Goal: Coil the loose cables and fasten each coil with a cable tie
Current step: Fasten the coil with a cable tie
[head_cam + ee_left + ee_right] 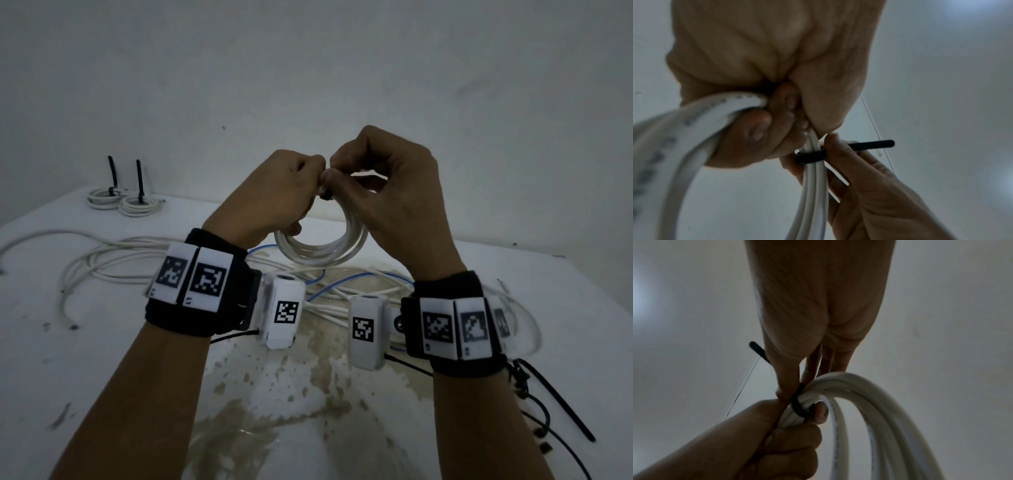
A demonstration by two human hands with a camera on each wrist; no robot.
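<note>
Left hand (274,192) grips one white cable coil (322,246) held above the table (102,359); right hand (383,181) pinches one black cable tie (809,156) looped around it. Far left of the coil lie two tied coils (120,200); beneath it, loose cables (137,260).

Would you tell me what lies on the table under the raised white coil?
Under the coil held by both hands, loose white cables and a thin blue cable lie on the stained table. The wrist cameras and forearms cover part of the pile.
</note>
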